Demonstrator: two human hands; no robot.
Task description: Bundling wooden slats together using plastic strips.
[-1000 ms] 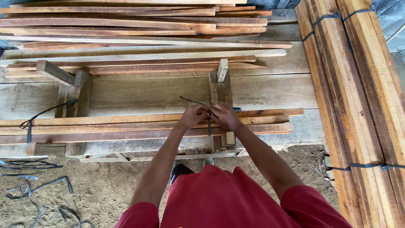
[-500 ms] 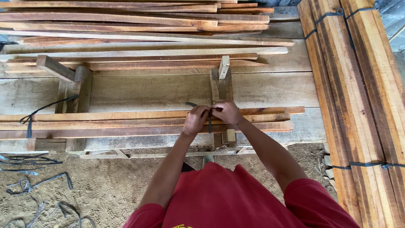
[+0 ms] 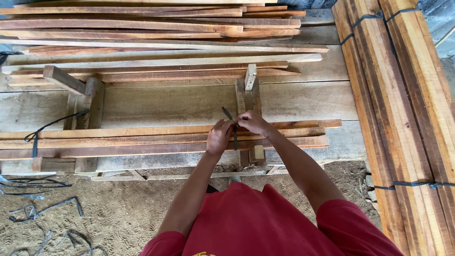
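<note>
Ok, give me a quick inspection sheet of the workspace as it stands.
Surface: wide plank bench, two wooden cradles on it.
Job's things: slat bundle across the cradles; dark strap round it at right; another tied strap at left.
Clutter: loose slats piled behind.
Grip: left hand and right hand both pinch the strap.
Cables: nothing seen.
Surroundings: strap offcuts on sandy ground; strapped lumber stack right.
</note>
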